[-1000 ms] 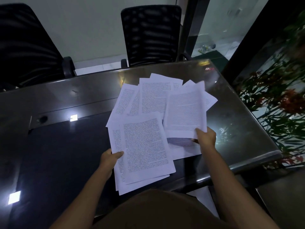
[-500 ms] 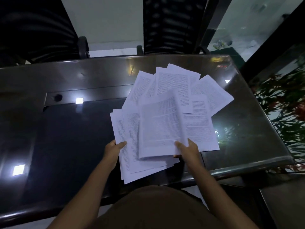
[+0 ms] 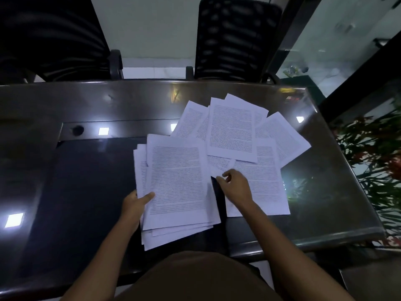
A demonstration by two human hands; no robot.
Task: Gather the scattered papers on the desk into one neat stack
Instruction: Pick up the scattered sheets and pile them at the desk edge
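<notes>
The gathered stack (image 3: 178,187) lay on the near middle of the bench (image 3: 65,105), its lower edges still fanned and uneven, so it was not yet neat. The left hand (image 3: 135,205) held it at the left edge, thumb on top and the other fingers hidden beneath, apparently to keep the sheets from sliding while more were added. Just right of the stack, the right hand (image 3: 236,187) reached to the corner of a loose sheet (image 3: 219,165), its thumb and forefinger (image 3: 226,174) close together as if to pinch that corner; whether they had closed on it could not be told. Beyond lay the rest of the loose papers (image 3: 233,131), overlapping in a fan toward the far right, one sheet (image 3: 264,183) flat beside the right wrist. Two black chairs (image 3: 234,38) stood behind the bench, and a plant (image 3: 377,153) at its right.
</notes>
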